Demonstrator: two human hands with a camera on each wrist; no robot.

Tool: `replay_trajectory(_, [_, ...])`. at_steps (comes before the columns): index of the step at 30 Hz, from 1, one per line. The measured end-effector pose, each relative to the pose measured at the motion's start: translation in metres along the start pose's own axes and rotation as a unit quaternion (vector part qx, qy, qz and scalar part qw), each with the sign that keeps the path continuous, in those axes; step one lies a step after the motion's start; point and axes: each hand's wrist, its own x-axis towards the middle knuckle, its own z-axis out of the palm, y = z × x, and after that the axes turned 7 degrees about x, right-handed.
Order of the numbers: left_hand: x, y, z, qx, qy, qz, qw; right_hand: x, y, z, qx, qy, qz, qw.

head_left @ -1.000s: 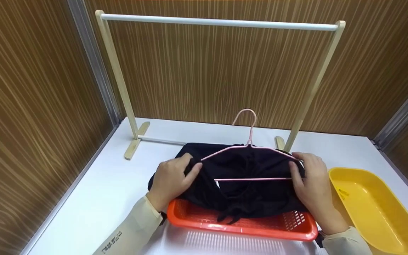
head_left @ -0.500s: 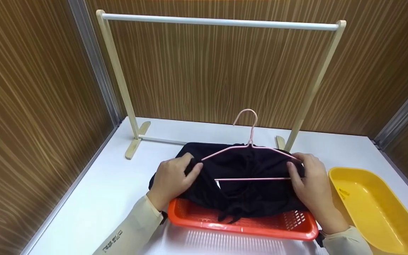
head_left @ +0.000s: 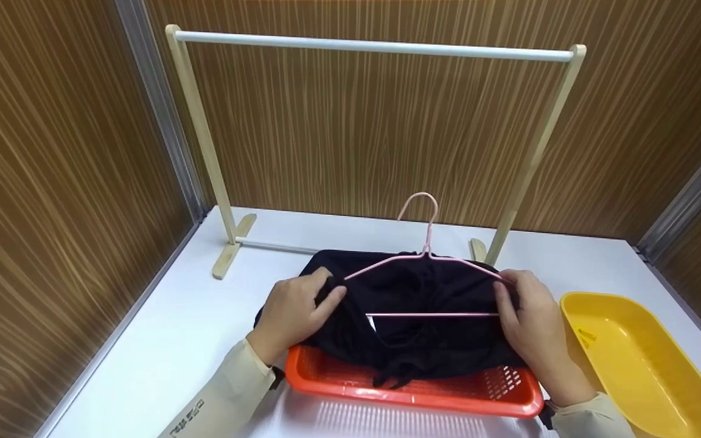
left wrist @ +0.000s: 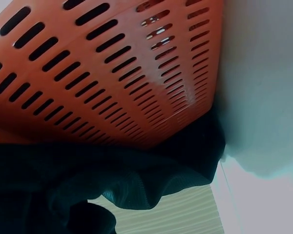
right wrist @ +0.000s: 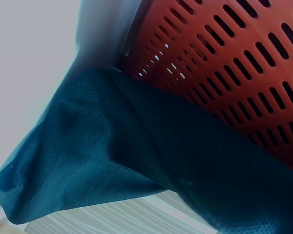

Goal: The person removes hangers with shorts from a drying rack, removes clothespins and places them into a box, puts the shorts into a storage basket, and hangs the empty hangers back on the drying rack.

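Observation:
A black garment (head_left: 460, 350) with a drawstring lies over a red slotted basket (head_left: 411, 398). Inside its opening sits a pink hanger (head_left: 387, 260), whose hook points up toward the rack. My left hand (head_left: 289, 313) pinches the garment at the hanger's left end, thumb on top. At the other end my right hand (head_left: 533, 316) grips the cloth and the hanger's right corner. Both hanger ends are hidden by cloth and fingers. In the left wrist view, dark cloth (left wrist: 136, 170) hangs beside the basket wall; the right wrist view shows cloth (right wrist: 97, 146) folded against it too.
Behind the basket stands a clothes rack with a white top rail (head_left: 375, 45) and wooden posts. A yellow tray (head_left: 648, 359) is on the right, close to my right forearm. Wood-grain panels (head_left: 350, 134) enclose the white table (head_left: 174, 340).
The whole head view has shifted slightly, so the rack and basket appear a little lower. My hands keep their hold on the garment and hanger, with hardly any other movement.

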Motion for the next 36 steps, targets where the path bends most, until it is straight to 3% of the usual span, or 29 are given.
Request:
replay_trajectory(6, [-0.0008, -0.0016, -0.0005, -0.010, -0.021, 0.008, 0.9997, -0.0008, 0.0015, 0.0006, -0.010, -0.010, 0.019, 0.9997])
replay_trajectory(21, [-0.0013, -0.0001, 0.0005, -0.009, -0.013, -0.012, 0.9998, -0.0013, 0.0009, -0.0002, -0.008, -0.010, 0.042, 0.9990])
replay_trajectory(28, [-0.0012, 0.0005, 0.0009, -0.005, -0.008, -0.015, 0.9998, -0.0010, 0.0006, 0.0002, -0.016, -0.005, 0.034, 0.9993])
replay_trajectory(36, [-0.0012, 0.0003, 0.0000, -0.006, -0.012, -0.016, 0.9998, 0.0001, 0.0004, 0.0003, 0.012, 0.002, 0.037, 0.9992])
